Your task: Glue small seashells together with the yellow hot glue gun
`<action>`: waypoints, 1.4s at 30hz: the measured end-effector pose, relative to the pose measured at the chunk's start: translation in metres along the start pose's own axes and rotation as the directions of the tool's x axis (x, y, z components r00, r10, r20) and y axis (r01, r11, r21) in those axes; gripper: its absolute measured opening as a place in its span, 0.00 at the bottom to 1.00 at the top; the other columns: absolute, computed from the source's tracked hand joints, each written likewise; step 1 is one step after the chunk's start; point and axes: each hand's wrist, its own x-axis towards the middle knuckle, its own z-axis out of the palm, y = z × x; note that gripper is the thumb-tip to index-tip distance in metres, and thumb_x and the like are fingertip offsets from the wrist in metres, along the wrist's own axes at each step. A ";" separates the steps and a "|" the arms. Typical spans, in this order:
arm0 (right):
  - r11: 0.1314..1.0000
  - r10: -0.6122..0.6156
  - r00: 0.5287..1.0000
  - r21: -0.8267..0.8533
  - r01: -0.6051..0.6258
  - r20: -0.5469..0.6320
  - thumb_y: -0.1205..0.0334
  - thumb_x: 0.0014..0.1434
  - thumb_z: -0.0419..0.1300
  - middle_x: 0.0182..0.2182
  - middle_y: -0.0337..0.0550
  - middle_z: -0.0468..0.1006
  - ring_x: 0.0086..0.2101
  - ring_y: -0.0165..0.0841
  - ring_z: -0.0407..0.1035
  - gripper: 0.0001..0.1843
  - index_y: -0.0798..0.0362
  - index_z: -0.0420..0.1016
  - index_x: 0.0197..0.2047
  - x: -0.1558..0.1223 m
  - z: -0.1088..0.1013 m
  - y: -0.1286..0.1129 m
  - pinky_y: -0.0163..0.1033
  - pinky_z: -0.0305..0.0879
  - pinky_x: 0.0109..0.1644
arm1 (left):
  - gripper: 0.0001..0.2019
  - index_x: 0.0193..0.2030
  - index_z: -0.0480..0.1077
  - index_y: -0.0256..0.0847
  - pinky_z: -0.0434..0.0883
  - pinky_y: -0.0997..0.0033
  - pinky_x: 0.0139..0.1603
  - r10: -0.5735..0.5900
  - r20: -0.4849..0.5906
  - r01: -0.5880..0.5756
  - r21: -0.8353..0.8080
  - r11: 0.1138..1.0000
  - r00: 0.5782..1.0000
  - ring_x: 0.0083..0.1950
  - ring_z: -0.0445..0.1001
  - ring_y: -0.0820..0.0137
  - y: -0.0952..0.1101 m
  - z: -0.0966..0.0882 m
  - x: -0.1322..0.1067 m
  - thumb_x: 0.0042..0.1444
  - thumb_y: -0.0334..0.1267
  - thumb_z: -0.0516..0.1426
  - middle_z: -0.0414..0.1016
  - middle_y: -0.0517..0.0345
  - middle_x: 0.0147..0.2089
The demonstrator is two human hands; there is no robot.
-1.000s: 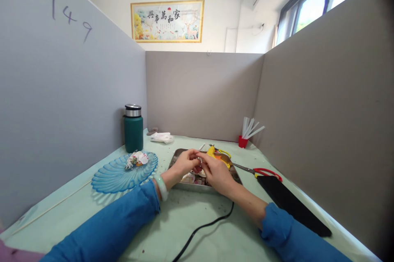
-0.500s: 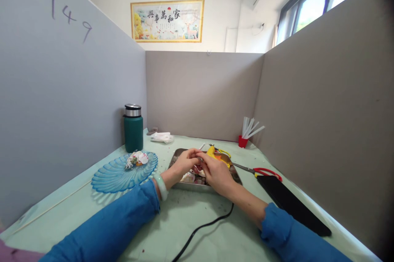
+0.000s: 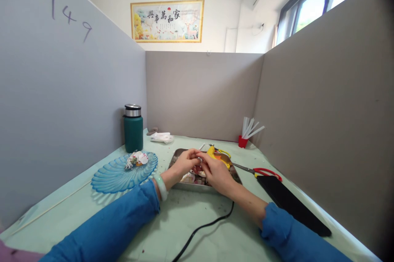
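- Left hand (image 3: 186, 162) and right hand (image 3: 218, 172) meet with fingertips pinched on a small shiny piece (image 3: 200, 159), mostly hidden, above the metal tray (image 3: 197, 188)
- The piece is probably light, stiff and a little slippery; edges suit a fingertip hold
- Seashells (image 3: 188, 178) lie in the tray's near part, likely brittle at thin rims

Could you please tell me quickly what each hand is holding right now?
Left hand: fingers closed on a small piece, mostly hidden.
Right hand: fingers closed on the same small piece.
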 end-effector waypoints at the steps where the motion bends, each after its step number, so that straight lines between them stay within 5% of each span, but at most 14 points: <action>1: 1.000 -0.001 1.000 0.002 0.001 0.001 0.66 0.60 0.46 0.37 0.42 0.76 0.35 0.31 0.70 0.16 0.50 0.65 0.50 0.000 0.000 0.000 0.34 0.61 0.40 | 0.12 0.37 0.64 0.34 0.66 0.77 0.23 -0.001 -0.002 0.001 0.001 1.000 1.000 0.22 0.67 0.77 0.000 0.000 0.000 0.41 0.27 0.53 0.68 0.60 0.27; 21: 0.995 0.041 0.998 0.089 -0.045 0.042 0.62 0.61 0.46 0.27 0.40 0.75 0.27 0.29 0.68 0.16 0.51 0.65 0.51 0.000 0.000 0.001 0.33 0.60 0.33 | 0.12 0.35 0.63 0.34 0.64 0.77 0.20 -0.043 -0.070 0.045 0.028 0.999 0.997 0.18 0.67 0.76 0.008 0.003 -0.003 0.40 0.28 0.52 0.67 0.62 0.24; 42: 0.904 0.116 0.972 0.384 -0.189 0.205 0.59 0.61 0.48 0.13 0.30 0.67 0.15 0.24 0.60 0.17 0.51 0.63 0.52 0.002 -0.008 -0.004 0.28 0.57 0.24 | 0.11 0.35 0.64 0.35 0.60 0.79 0.16 -0.019 -0.045 0.020 0.019 1.000 0.999 0.16 0.62 0.79 0.006 -0.001 -0.002 0.40 0.29 0.51 0.66 0.62 0.23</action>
